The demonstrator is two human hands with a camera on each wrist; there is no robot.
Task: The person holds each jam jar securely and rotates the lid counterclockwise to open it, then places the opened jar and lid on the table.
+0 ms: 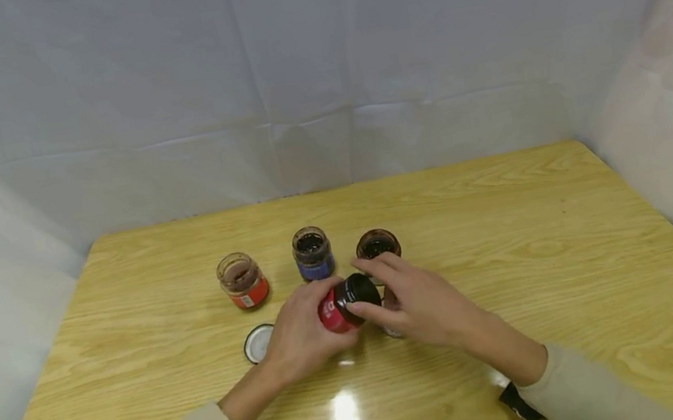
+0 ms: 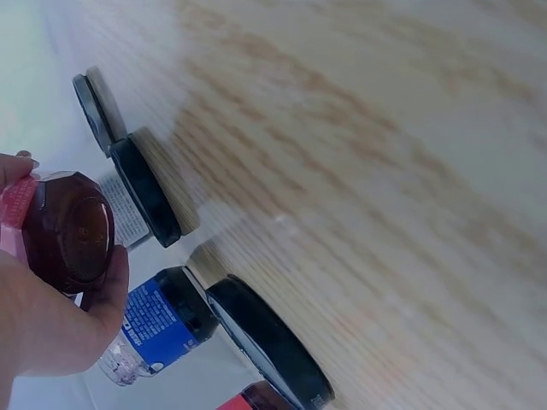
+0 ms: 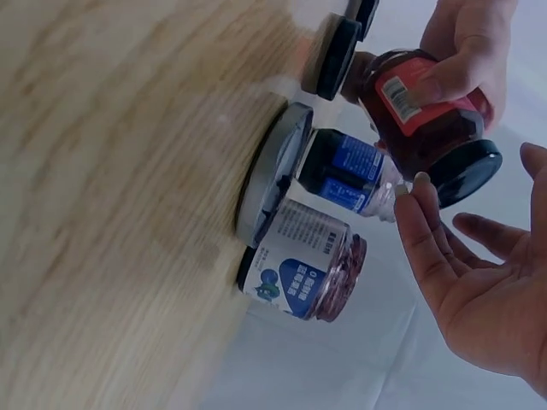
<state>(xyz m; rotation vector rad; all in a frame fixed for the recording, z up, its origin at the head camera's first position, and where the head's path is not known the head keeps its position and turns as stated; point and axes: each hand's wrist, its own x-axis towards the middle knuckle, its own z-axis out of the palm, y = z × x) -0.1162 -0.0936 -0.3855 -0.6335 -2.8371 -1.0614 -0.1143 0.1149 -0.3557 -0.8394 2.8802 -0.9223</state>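
My left hand (image 1: 305, 329) grips a jar with a red label (image 1: 334, 313), tilted above the table, its black lid (image 1: 361, 293) toward the right hand. The dark base of this jar (image 2: 81, 235) faces the left wrist camera. My right hand (image 1: 423, 295) is beside the lid, fingers loosely extended; in the right wrist view its fingertips (image 3: 419, 184) are close to the lid's rim, and contact is unclear. Behind the hands stand a blue-labelled open jar (image 1: 313, 252) and an open jar of dark contents (image 1: 377, 241), partly hidden by the right hand.
Farther left stands an open jar with an orange-red label (image 1: 243, 281). A loose lid (image 1: 258, 343) lies underside-up by the left hand. Another upturned lid (image 3: 275, 175) lies before the white-labelled jar (image 3: 299, 260). The wooden table (image 1: 546, 243) is bordered by pale curtains (image 1: 300, 61).
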